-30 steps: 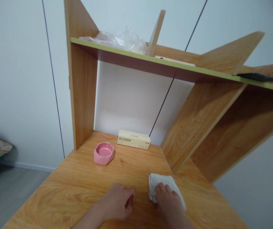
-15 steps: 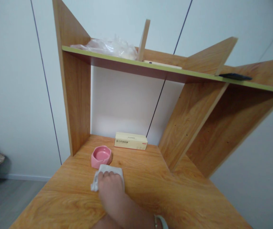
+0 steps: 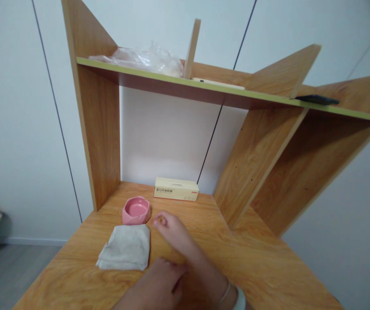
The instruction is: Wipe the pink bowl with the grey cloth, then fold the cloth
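A folded grey-white cloth (image 3: 126, 247) lies flat on the wooden desk, in front of a pink faceted ashtray (image 3: 136, 211). My right hand (image 3: 172, 226), with a bracelet and a pale band at the wrist, hovers just right of the ashtray. Its fingers are curled in, with nothing visible in them. Below it, my left hand (image 3: 163, 277) is close to the right forearm, right of the cloth's near corner. Motion blur smears the left hand, and most of its fingers are hidden.
A cream box (image 3: 176, 189) stands against the back wall. Upright wooden panels (image 3: 259, 159) rise at either side. On the shelf (image 3: 172, 82) above lie a clear plastic bag (image 3: 149, 60), a flat pale object (image 3: 219, 83) and a dark flat object (image 3: 317, 100).
My right hand has let go of the cloth and moved right and slightly up. The cloth now lies spread wider and further left. My left hand has come into view.
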Action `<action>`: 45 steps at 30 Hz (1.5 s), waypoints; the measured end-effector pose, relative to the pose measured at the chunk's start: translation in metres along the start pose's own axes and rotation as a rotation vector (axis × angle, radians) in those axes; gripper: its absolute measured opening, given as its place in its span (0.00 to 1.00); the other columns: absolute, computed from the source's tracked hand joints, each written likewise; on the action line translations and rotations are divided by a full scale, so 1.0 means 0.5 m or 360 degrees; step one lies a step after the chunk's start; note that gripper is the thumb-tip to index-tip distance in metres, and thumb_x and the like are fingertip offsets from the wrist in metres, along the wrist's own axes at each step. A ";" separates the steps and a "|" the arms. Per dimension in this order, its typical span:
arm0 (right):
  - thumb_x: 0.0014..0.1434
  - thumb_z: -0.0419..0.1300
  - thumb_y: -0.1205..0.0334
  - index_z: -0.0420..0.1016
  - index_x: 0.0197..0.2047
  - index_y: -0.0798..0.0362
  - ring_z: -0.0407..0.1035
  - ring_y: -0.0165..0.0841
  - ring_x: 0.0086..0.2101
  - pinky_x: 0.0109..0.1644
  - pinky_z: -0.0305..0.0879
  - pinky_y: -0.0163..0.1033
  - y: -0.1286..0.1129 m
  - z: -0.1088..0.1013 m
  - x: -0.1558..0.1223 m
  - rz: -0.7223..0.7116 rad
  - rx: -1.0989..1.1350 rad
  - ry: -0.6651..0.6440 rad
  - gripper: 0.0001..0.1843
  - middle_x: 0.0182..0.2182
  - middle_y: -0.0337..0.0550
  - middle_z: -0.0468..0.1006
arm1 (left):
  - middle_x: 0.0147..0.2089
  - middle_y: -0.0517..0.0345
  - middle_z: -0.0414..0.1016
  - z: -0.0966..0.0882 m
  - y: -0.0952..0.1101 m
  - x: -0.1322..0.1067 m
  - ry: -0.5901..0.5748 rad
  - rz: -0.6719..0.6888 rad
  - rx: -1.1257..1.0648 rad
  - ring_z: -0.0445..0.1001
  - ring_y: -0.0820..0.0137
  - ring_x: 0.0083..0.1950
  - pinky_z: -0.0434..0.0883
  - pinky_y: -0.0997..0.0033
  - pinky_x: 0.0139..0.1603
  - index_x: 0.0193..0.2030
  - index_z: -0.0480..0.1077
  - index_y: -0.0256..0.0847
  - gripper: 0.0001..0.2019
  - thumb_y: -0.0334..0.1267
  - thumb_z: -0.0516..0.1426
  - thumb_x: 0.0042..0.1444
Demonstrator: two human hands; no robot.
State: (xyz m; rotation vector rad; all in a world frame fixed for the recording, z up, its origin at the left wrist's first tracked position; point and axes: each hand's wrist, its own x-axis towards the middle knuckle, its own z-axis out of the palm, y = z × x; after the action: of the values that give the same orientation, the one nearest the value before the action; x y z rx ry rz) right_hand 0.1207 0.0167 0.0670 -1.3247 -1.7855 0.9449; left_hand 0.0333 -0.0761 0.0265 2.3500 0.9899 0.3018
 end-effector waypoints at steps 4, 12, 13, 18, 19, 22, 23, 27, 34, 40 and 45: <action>0.43 0.58 0.42 0.70 0.26 0.54 0.50 0.22 0.11 0.16 0.41 0.30 0.127 -0.085 -0.012 0.0427 0.0638 0.0034 0.21 0.09 0.29 0.62 | 0.36 0.58 0.76 -0.019 -0.021 0.048 0.0101 -0.0006 0.0227 0.72 0.67 0.36 0.66 0.72 0.37 0.42 0.69 0.46 0.16 0.27 0.49 0.47; 0.39 0.63 0.46 0.70 0.31 0.53 0.55 0.21 0.15 0.19 0.49 0.29 0.227 -0.125 -0.076 0.0524 0.1305 0.0314 0.20 0.15 0.31 0.64 | 0.30 0.65 0.75 -0.012 -0.013 0.038 0.0096 -0.0031 0.0034 0.70 0.73 0.30 0.64 0.78 0.32 0.41 0.69 0.51 0.19 0.27 0.48 0.44; 0.39 0.64 0.48 0.71 0.30 0.53 0.56 0.21 0.15 0.19 0.49 0.29 0.229 -0.126 -0.078 0.0525 0.1357 0.0330 0.19 0.15 0.32 0.65 | 0.30 0.65 0.75 -0.013 -0.014 0.040 0.0085 -0.0036 0.0028 0.70 0.73 0.30 0.64 0.78 0.32 0.42 0.69 0.50 0.19 0.27 0.48 0.45; 0.39 0.66 0.53 0.72 0.29 0.54 0.57 0.22 0.16 0.18 0.49 0.29 0.227 -0.120 -0.079 0.0511 0.1495 0.0336 0.16 0.15 0.33 0.67 | 0.29 0.65 0.74 -0.013 -0.014 0.045 0.0106 -0.0058 0.0068 0.70 0.73 0.30 0.64 0.78 0.32 0.41 0.69 0.50 0.18 0.28 0.48 0.45; 0.39 0.66 0.53 0.72 0.29 0.54 0.57 0.22 0.16 0.18 0.48 0.29 0.226 -0.119 -0.079 0.0505 0.1506 0.0335 0.16 0.15 0.33 0.67 | 0.29 0.65 0.74 -0.013 -0.013 0.045 0.0106 -0.0067 0.0078 0.70 0.73 0.31 0.64 0.77 0.32 0.41 0.69 0.50 0.18 0.28 0.48 0.46; 0.39 0.66 0.54 0.73 0.29 0.55 0.57 0.22 0.16 0.17 0.48 0.28 0.225 -0.116 -0.079 0.0485 0.1524 0.0334 0.15 0.15 0.34 0.67 | 0.30 0.64 0.75 -0.013 -0.010 0.045 0.0074 -0.0076 0.0103 0.71 0.71 0.32 0.64 0.76 0.33 0.41 0.69 0.50 0.18 0.28 0.48 0.47; 0.39 0.66 0.54 0.73 0.29 0.55 0.57 0.22 0.16 0.17 0.48 0.28 0.225 -0.116 -0.079 0.0478 0.1527 0.0334 0.16 0.15 0.34 0.67 | 0.30 0.64 0.75 -0.013 -0.009 0.045 0.0063 -0.0071 0.0105 0.71 0.71 0.32 0.64 0.76 0.34 0.42 0.69 0.50 0.18 0.28 0.48 0.46; 0.39 0.66 0.54 0.73 0.29 0.55 0.56 0.21 0.15 0.17 0.48 0.28 0.226 -0.115 -0.080 0.0476 0.1534 0.0338 0.16 0.15 0.33 0.67 | 0.30 0.64 0.75 -0.015 -0.009 0.047 0.0031 -0.0058 0.0087 0.71 0.72 0.32 0.64 0.76 0.34 0.41 0.68 0.50 0.18 0.27 0.48 0.46; 0.40 0.66 0.54 0.74 0.29 0.55 0.57 0.21 0.16 0.18 0.49 0.28 0.224 -0.115 -0.081 0.0491 0.1524 0.0333 0.15 0.15 0.34 0.67 | 0.32 0.64 0.76 0.001 -0.019 0.048 0.0098 -0.0062 0.0090 0.72 0.70 0.35 0.66 0.73 0.37 0.42 0.68 0.51 0.18 0.28 0.48 0.47; 0.40 0.66 0.54 0.74 0.30 0.54 0.57 0.22 0.16 0.18 0.48 0.29 0.219 -0.116 -0.082 0.0492 0.1517 0.0334 0.15 0.16 0.34 0.68 | 0.35 0.62 0.76 -0.004 -0.015 0.048 0.0041 -0.0058 0.0113 0.72 0.69 0.37 0.66 0.73 0.39 0.43 0.68 0.51 0.19 0.28 0.48 0.47; 0.41 0.65 0.55 0.74 0.29 0.54 0.59 0.22 0.18 0.19 0.49 0.29 0.218 -0.116 -0.083 0.0504 0.1503 0.0341 0.14 0.17 0.34 0.68 | 0.34 0.63 0.76 -0.009 -0.013 0.047 0.0034 -0.0068 0.0090 0.72 0.71 0.36 0.66 0.75 0.38 0.43 0.68 0.50 0.19 0.28 0.47 0.46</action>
State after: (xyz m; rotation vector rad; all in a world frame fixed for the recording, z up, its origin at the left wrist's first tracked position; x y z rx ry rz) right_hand 0.2293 0.0075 -0.0047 -1.0134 -0.7641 1.4934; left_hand 0.0445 -0.0539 0.0261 2.3776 1.0702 0.2868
